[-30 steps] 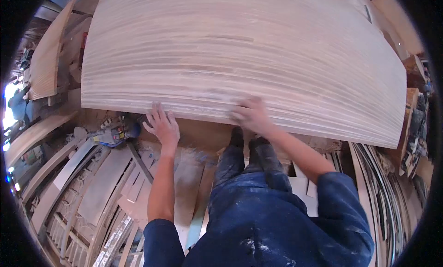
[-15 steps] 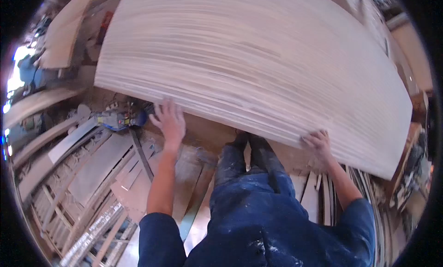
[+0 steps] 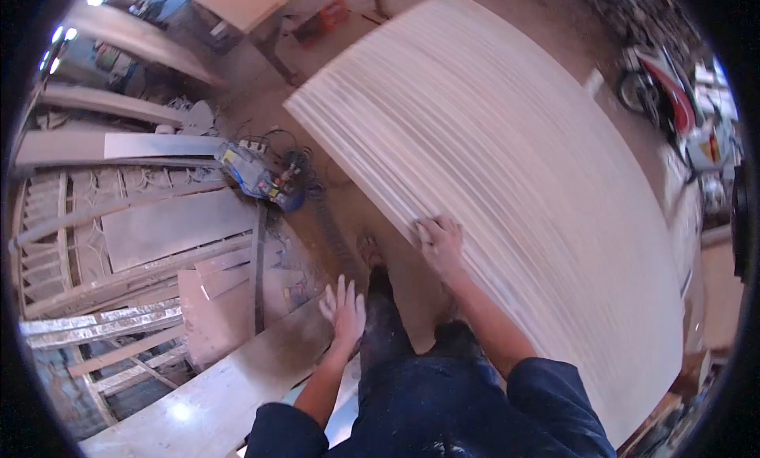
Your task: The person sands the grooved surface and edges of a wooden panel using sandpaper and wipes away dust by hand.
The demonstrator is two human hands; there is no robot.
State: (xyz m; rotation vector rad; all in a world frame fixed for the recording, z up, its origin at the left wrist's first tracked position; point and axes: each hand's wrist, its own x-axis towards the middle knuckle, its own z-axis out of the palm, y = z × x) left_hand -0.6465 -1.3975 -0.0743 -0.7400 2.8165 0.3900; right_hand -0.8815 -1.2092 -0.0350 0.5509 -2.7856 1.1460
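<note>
A large pale wooden panel (image 3: 507,165) with fine parallel stripes across its face fills the centre and right of the head view. My right hand (image 3: 441,243) is at its near long edge, fingers bent over the rim; the undersides of the fingers are hidden. Lower and to the left, my left hand (image 3: 345,309) is held in the air with its fingers apart and nothing in it. It is nearest to my leg and a long light board (image 3: 229,387) below.
A blue power tool (image 3: 257,175) with a cable and coiled hose sits left of the panel. Leaning boards (image 3: 178,228) and metal bars (image 3: 103,323) crowd the left side. An orange-red object (image 3: 323,21) lies at the back; a red and white motorbike (image 3: 673,102) stands at the far right.
My view has swung, so the panel now slants down to the right. My left hand has come away from the panel's edge. My right hand is now nearer the middle of that edge.
</note>
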